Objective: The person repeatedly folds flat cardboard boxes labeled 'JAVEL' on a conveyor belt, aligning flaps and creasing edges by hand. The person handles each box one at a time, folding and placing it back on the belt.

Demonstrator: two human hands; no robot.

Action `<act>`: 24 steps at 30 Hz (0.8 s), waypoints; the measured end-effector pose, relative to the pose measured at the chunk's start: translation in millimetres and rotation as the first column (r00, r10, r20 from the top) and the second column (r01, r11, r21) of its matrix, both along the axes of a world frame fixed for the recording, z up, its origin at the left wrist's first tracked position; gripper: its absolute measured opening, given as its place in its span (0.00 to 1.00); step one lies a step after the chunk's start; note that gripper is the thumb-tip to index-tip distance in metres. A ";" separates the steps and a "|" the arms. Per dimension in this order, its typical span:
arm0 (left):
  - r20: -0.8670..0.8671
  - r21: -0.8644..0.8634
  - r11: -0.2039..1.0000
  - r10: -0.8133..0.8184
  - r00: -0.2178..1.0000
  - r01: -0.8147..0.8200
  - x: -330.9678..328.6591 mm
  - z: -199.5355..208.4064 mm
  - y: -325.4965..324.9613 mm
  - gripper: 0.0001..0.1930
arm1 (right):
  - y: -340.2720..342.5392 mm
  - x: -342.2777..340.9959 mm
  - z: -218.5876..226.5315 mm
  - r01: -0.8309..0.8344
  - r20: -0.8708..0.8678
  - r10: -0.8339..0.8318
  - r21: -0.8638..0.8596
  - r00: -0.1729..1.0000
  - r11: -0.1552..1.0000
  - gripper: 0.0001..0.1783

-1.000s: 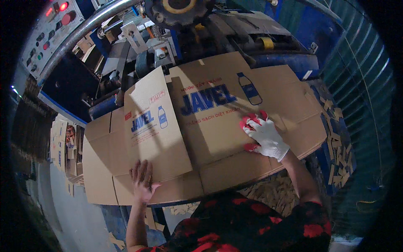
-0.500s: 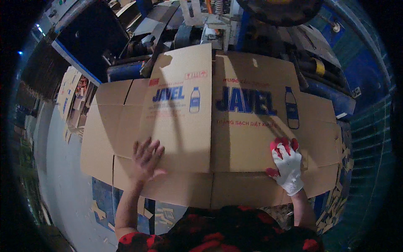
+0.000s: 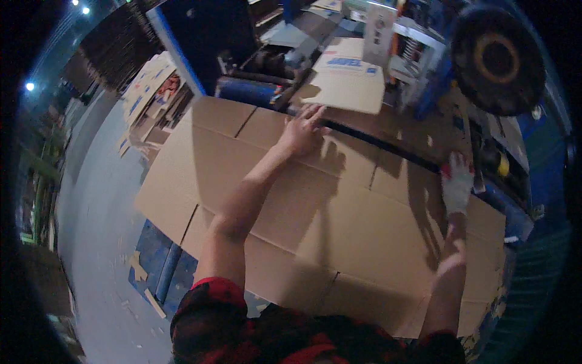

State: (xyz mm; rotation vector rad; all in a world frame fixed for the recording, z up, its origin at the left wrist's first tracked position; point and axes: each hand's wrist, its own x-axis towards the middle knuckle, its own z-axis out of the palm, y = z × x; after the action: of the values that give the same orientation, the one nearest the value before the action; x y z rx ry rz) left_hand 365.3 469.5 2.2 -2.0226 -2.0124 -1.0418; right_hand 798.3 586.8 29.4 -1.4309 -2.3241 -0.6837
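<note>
A large flat cardboard sheet (image 3: 364, 224) with crease lines and slots lies in front of me, its upper face plain. Beyond its far edge, a printed cardboard blank (image 3: 347, 91) with blue lettering lies partly inside the machine. My left hand (image 3: 305, 130) is bare and reaches forward near the blank's near edge, fingers stretched out. I cannot tell whether it touches the blank. My right hand (image 3: 458, 182), in a white glove with red fingers, lies farther right by the same edge, fingers extended and slightly blurred. Neither hand grips anything visible.
A machine with blue rollers (image 3: 251, 91) and a metal bracket (image 3: 379, 33) stands ahead. A dark round wheel (image 3: 497, 57) hangs at the upper right. Stacked printed cardboard (image 3: 148, 91) stands left, beside the grey floor (image 3: 100, 242). Cardboard scraps (image 3: 139, 268) lie on the blue frame.
Both hands have moved forward from the near part of the cardboard. The printed blank has slid away into the machine, uncovering the plain sheet beneath. My view has shifted and tilted.
</note>
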 end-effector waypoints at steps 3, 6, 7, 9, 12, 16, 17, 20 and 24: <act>-0.081 -0.302 0.924 0.219 0.972 -0.234 -35.9 18.2 -78.3 0.28 | -33.9 42.8 12.7 -0.092 -0.271 0.059 -0.110 0.961 0.990 0.31; -0.192 -0.207 0.792 0.543 0.818 -0.575 -124.6 4.6 -202.3 0.20 | -121.9 125.1 5.4 -0.045 -0.282 0.005 -0.135 0.959 0.990 0.33; -0.102 -0.196 0.690 0.692 0.715 -0.696 -157.6 -2.9 -245.2 0.23 | -154.3 151.9 -3.4 0.043 -0.248 -0.084 -0.168 0.965 0.985 0.34; -0.428 -0.202 0.314 0.823 0.372 -0.928 -204.2 -11.8 -330.4 0.31 | -224.0 165.9 -8.7 0.380 0.120 -0.362 -0.349 0.925 0.856 0.34; -0.390 -0.288 0.309 0.827 0.406 -0.906 -229.8 -32.5 -382.0 0.35 | -282.5 178.7 -12.8 0.297 -0.014 -0.315 -0.295 0.949 0.908 0.35; -0.301 -0.542 0.461 0.674 0.674 -0.703 -261.8 -27.3 -387.2 0.34 | -347.5 201.2 -12.1 0.345 0.023 -0.355 -0.299 0.935 0.890 0.37; 0.234 -0.508 0.777 0.540 0.808 -0.372 -288.5 -29.5 -347.4 0.35 | -378.8 206.0 -16.8 0.445 0.008 -0.466 -0.312 0.884 0.839 0.37; 0.091 -0.563 0.686 0.606 0.790 -0.461 -293.8 -32.7 -406.7 0.35 | -386.7 223.1 -9.9 0.573 0.022 -0.597 -0.311 0.802 0.758 0.38; 0.072 -0.601 0.604 0.693 0.718 -0.523 -302.4 -34.8 -396.6 0.35 | -422.7 256.3 -58.0 0.710 -0.756 -0.629 -0.341 0.182 0.616 0.39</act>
State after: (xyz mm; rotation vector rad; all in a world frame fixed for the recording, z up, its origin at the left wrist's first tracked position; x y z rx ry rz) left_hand 62.9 73.0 -32.6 -1.1011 -3.1326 -0.6759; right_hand 1054.6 164.1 -28.5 -2.1157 -0.7999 -0.1397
